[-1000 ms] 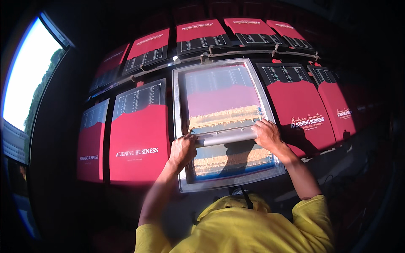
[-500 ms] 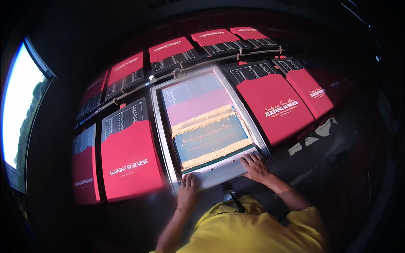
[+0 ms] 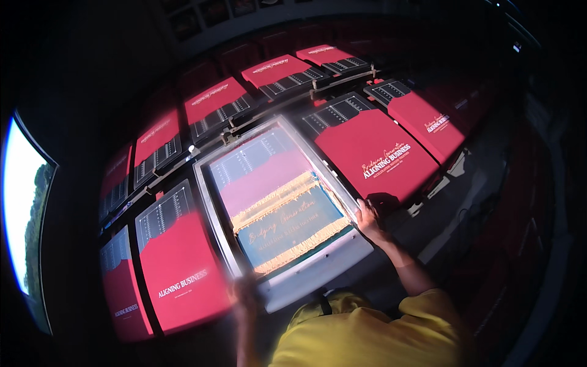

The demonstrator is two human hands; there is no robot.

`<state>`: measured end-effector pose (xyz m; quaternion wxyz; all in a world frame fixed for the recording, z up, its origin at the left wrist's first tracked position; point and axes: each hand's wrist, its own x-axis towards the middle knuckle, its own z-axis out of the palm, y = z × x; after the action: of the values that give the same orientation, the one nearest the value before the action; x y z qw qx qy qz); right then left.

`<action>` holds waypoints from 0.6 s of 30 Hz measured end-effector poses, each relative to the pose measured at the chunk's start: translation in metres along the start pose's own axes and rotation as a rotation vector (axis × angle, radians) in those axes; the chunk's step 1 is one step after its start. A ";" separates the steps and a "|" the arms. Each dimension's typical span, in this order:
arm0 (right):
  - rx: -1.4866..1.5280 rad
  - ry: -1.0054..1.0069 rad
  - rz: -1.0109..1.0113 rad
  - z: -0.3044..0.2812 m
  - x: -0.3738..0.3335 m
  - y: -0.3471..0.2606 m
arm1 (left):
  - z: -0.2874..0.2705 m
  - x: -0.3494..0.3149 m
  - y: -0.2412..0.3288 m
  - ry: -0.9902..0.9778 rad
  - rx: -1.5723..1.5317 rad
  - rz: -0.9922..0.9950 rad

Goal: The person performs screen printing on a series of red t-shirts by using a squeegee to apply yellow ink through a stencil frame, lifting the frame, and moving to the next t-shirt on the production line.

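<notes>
A silver-edged screen-printing frame point(image 3: 330, 264) lies over one of the boards in the near row. Its see-through mesh shows red and black cloth beneath, and two bands of orange ink border a teal panel point(image 3: 290, 227). My right hand point(image 3: 369, 219) grips the frame's right rail near its lower corner, thumb and fingers at the edge. Beside the lower left corner, my left hand point(image 3: 246, 295) is smeared by motion; its fingers cannot be made out.
Red-and-black printed cloth pieces lie on boards either side, one at left point(image 3: 180, 263) and one at right point(image 3: 382, 144). A far row holds several more, including a red piece point(image 3: 214, 101). A metal rail point(image 3: 165, 174) runs between the rows. A bright window point(image 3: 27, 214) stands at left.
My right hand has moved from the frame's near edge to its right rail. My left hand has shifted off the near edge to the left corner. The view has turned slightly.
</notes>
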<state>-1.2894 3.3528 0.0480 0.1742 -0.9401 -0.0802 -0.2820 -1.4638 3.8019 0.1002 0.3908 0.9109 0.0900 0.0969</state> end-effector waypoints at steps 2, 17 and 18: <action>0.211 -0.015 0.203 0.021 -0.003 0.007 | 0.008 0.007 -0.007 0.141 0.151 0.050; 0.345 -0.165 0.524 0.047 0.014 0.027 | 0.012 0.010 -0.040 0.160 -0.232 -0.346; 0.372 -0.225 0.523 0.040 0.017 0.026 | 0.001 0.014 -0.014 0.162 -0.331 -0.343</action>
<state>-1.2490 3.3446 0.0190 0.3990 -0.9062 0.0948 -0.1028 -1.4513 3.8146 0.0907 0.5369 0.7952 0.2570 0.1153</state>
